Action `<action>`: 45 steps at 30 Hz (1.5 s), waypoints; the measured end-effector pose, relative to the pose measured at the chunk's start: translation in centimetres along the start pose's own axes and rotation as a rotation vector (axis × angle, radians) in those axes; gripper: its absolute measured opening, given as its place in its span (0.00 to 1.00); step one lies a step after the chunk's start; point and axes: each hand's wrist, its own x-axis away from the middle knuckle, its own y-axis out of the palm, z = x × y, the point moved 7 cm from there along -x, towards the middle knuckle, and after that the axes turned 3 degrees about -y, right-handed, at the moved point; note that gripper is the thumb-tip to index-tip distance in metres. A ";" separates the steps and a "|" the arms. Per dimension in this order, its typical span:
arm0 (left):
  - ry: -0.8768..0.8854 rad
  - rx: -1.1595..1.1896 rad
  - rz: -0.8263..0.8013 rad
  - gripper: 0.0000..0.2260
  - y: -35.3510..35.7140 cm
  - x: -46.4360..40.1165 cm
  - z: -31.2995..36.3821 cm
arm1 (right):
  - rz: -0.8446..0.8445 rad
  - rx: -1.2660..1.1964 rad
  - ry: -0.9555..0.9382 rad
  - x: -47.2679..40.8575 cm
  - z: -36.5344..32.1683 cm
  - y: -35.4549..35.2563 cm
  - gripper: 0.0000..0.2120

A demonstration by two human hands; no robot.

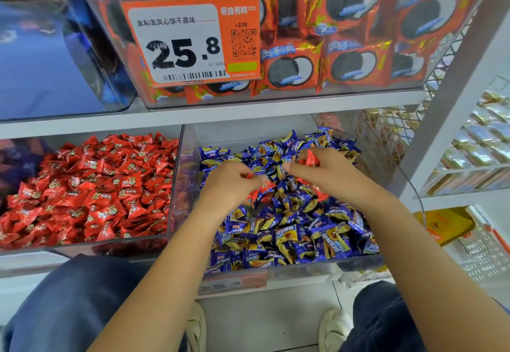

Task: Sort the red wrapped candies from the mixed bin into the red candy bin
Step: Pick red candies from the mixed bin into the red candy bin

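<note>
Both bare hands work inside clear plastic mixed bin heaped with blue-and-yellow wrapped candies. Right hand grasps red wrapped candy in curled fingers. Left hand curls around more red wrappers, poking out beneath fingers. Clear red candy bin, full of red pieces, stands just beside, on left. Orange price tag fronts biscuit bin above.

Dark blue jeans, pale sneakers, bare forearms.
</note>
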 end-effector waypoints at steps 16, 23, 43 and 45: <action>-0.040 0.482 0.297 0.04 -15.3 5.5 -13.0 | -0.141 -0.558 0.247 -1.1 -9.5 11.2 0.10; -0.197 0.783 0.346 0.08 -17.2 5.0 -16.9 | -0.334 -0.361 0.021 -4.8 -17.0 17.1 0.14; 0.131 0.038 0.229 0.22 -9.1 4.6 -5.5 | -0.184 0.324 0.061 1.0 -1.2 5.8 0.14; 0.111 -0.006 0.232 0.19 -8.8 3.9 -5.5 | -0.298 0.345 0.103 0.6 -0.7 7.4 0.15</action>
